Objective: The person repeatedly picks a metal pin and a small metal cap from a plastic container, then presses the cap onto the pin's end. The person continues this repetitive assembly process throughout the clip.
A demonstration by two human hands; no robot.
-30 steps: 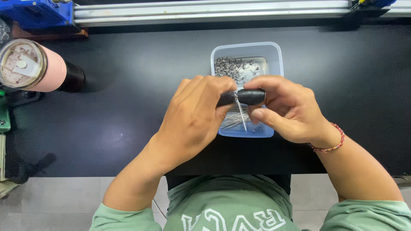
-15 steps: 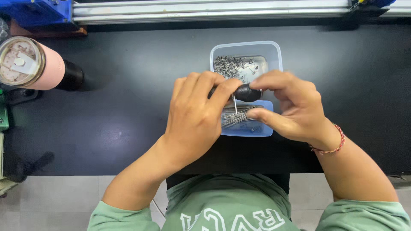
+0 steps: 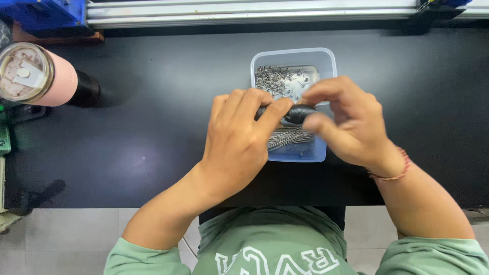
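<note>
My left hand (image 3: pixel 237 137) and my right hand (image 3: pixel 351 122) meet over a clear plastic tub (image 3: pixel 326 58) on the black table. Between their fingertips is a small black oblong part (image 3: pixel 299 113), gripped from the left by my left fingers and from the right by my right thumb and fingers. The far half of the tub holds a heap of small metal pieces (image 3: pixel 277 79). A bundle of thin metal pins (image 3: pixel 290 137) lies in the near half, partly hidden under my hands.
A pink tumbler with a clear lid (image 3: pixel 35 76) lies on its side at the far left of the black table (image 3: pixel 153 127). An aluminium rail (image 3: pixel 254 7) runs along the back edge, with a blue bin (image 3: pixel 41 12) at the back left.
The thin pin that hung down from the black part a second ago is no longer visible. Both hands stayed over the tub, and my right fingers have shifted along the part.
</note>
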